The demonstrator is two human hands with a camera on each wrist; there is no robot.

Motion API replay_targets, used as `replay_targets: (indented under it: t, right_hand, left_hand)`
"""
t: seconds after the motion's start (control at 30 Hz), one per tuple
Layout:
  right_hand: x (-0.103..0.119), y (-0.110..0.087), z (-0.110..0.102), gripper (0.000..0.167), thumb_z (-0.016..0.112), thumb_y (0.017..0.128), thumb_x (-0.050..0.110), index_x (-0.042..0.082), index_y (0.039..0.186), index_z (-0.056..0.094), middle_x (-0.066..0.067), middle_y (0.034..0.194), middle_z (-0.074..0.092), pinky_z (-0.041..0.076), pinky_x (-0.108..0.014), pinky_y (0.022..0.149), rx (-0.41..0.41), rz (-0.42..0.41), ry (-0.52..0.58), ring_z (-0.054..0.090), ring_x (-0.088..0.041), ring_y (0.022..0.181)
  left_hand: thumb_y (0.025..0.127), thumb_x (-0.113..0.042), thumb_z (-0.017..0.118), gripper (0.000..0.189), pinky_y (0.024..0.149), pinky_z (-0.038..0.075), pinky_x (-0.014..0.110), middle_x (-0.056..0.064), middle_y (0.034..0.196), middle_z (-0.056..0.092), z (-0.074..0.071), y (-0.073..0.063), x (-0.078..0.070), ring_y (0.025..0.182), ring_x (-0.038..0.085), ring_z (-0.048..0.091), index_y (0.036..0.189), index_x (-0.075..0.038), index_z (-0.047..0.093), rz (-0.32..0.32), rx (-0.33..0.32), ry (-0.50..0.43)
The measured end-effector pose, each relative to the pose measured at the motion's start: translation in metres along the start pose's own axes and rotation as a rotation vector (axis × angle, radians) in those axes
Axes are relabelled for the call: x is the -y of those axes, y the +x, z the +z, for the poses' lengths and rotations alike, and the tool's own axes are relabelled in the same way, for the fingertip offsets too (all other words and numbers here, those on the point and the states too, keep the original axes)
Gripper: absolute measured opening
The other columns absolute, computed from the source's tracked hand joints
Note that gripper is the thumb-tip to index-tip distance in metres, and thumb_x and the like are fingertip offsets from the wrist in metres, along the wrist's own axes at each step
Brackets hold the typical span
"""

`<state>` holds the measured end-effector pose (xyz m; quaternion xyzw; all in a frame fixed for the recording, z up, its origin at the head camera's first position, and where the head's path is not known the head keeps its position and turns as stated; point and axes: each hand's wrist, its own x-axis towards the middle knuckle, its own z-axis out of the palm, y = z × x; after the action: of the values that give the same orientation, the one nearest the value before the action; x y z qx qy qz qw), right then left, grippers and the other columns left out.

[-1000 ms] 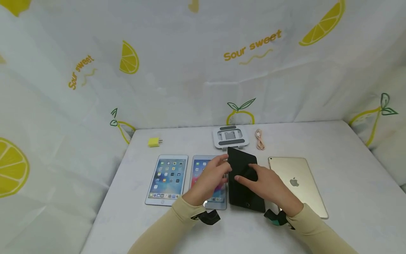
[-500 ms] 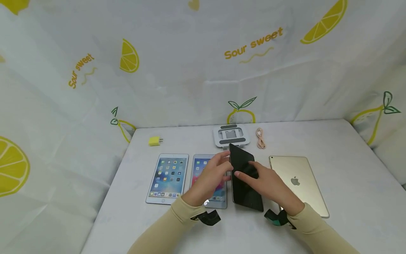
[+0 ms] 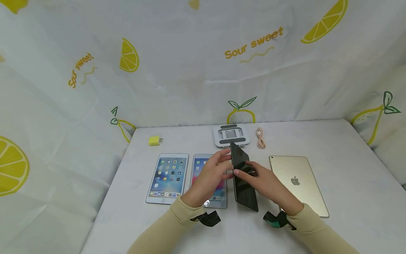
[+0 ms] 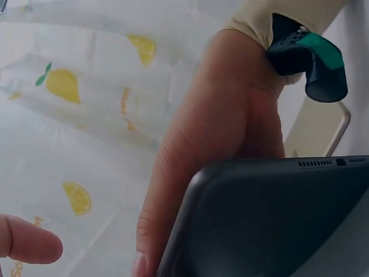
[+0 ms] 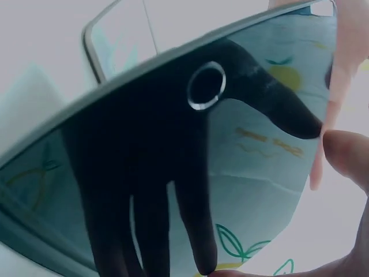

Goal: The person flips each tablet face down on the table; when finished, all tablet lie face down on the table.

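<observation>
A white backdrop (image 3: 177, 88) printed with lemons surrounds a white table (image 3: 345, 162). At right on the table lies a gold tablet (image 3: 302, 192), back upward, its apple mark visible. To its left, near the middle of the scene, the black tablet (image 3: 245, 194) is steeply tilted, its dark screen facing right; whether its lower edge touches the table cannot be told. Farther left lie a lit white tablet (image 3: 168, 178) and, just right of it, a second lit tablet (image 3: 198, 167), partly covered by the left hand (image 3: 207, 178). The fingers of this hand are bent at the black tablet's left edge; whether they grip it cannot be told. The right hand (image 3: 267, 182) grasps the black tablet from the screen side, thumb at the left edge; the glass mirrors this hand. At the far side lie a grey stand (image 3: 225, 141), a bundled pink cable (image 3: 260, 138) to its right and, well apart at left, a yellow charger (image 3: 154, 141).
</observation>
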<state>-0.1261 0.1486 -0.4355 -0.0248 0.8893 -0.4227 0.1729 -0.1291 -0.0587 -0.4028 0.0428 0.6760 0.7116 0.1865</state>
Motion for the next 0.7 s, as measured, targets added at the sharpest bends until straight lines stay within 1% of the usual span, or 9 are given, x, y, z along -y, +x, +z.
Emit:
replay_targets:
  t: [0.1,0.2,0.27,0.33,0.43,0.5,0.63,0.7]
  right_hand:
    - [0.0022,-0.0004,0.0011,0.096,0.059,0.101,0.071,0.002,0.165,0.038,-0.03,0.155,0.058,0.06,-0.061,0.103,0.012,0.005,0.028,0.064,-0.045,0.138]
    - [0.0026,-0.0003,0.0026,0.094,0.058,0.102,0.069,0.002,0.165,0.037,-0.03,0.154,0.059,0.059,-0.061,0.104,0.018,0.0,0.062,0.064,-0.044,0.138]
    - [0.0013,0.0001,0.0039,0.092,0.059,0.103,0.067,0.004,0.166,0.037,-0.028,0.154,0.06,0.059,-0.06,0.105,0.025,-0.006,0.104,0.064,-0.041,0.137]
    - [-0.0008,0.0011,0.0051,0.089,0.061,0.104,0.063,0.005,0.166,0.036,-0.027,0.155,0.059,0.059,-0.057,0.107,0.04,-0.019,0.169,0.065,-0.039,0.137]
    - [-0.0029,0.0022,0.0061,0.084,0.061,0.106,0.056,0.006,0.168,0.033,-0.026,0.161,0.053,0.058,-0.054,0.111,0.074,-0.044,0.265,0.064,-0.038,0.138]
    - [-0.003,0.0023,0.0064,0.082,0.06,0.107,0.053,0.006,0.168,0.032,-0.027,0.164,0.049,0.056,-0.054,0.114,0.098,-0.056,0.315,0.064,-0.039,0.139]
    - [-0.0015,0.0017,0.0065,0.081,0.058,0.109,0.051,0.004,0.169,0.03,-0.028,0.169,0.041,0.054,-0.055,0.116,0.128,-0.069,0.359,0.06,-0.042,0.143]
    - [-0.0009,0.0019,0.0064,0.081,0.057,0.109,0.051,0.004,0.169,0.029,-0.027,0.171,0.038,0.053,-0.055,0.117,0.137,-0.074,0.379,0.056,-0.043,0.147]
  left_hand:
    - [0.1,-0.017,0.059,0.065,0.112,0.058,0.049,0.015,0.164,0.05,0.0006,-0.0003,-0.0005,0.144,0.037,0.059,0.163,-0.014,0.045,0.01,0.002,0.003]
    - [0.098,-0.017,0.058,0.065,0.112,0.058,0.047,0.014,0.164,0.05,0.0016,-0.0008,-0.0011,0.143,0.036,0.06,0.162,-0.014,0.046,0.019,-0.002,-0.001]
    - [0.098,-0.017,0.058,0.065,0.112,0.058,0.047,0.013,0.163,0.051,0.002,-0.0011,-0.0013,0.143,0.037,0.06,0.162,-0.015,0.047,0.023,0.0,-0.002]
    - [0.098,-0.017,0.058,0.065,0.113,0.058,0.046,0.013,0.164,0.05,0.0024,-0.0014,-0.0016,0.143,0.037,0.06,0.162,-0.016,0.047,0.026,0.002,-0.002]
    - [0.098,-0.018,0.059,0.066,0.113,0.057,0.046,0.013,0.164,0.049,0.0029,-0.0023,-0.0021,0.143,0.036,0.059,0.162,-0.016,0.046,0.028,0.004,0.002]
    - [0.098,-0.019,0.06,0.066,0.114,0.057,0.046,0.012,0.165,0.05,0.0032,-0.003,-0.0026,0.144,0.033,0.059,0.162,-0.018,0.047,0.029,0.003,0.012]
    - [0.098,-0.022,0.06,0.064,0.117,0.054,0.048,0.008,0.164,0.051,0.0034,-0.0046,-0.0033,0.142,0.026,0.059,0.161,-0.021,0.048,0.028,0.003,0.039]
    - [0.098,-0.023,0.061,0.064,0.119,0.053,0.048,0.006,0.163,0.052,0.0033,-0.0049,-0.0034,0.141,0.026,0.06,0.161,-0.022,0.048,0.031,0.004,0.049]
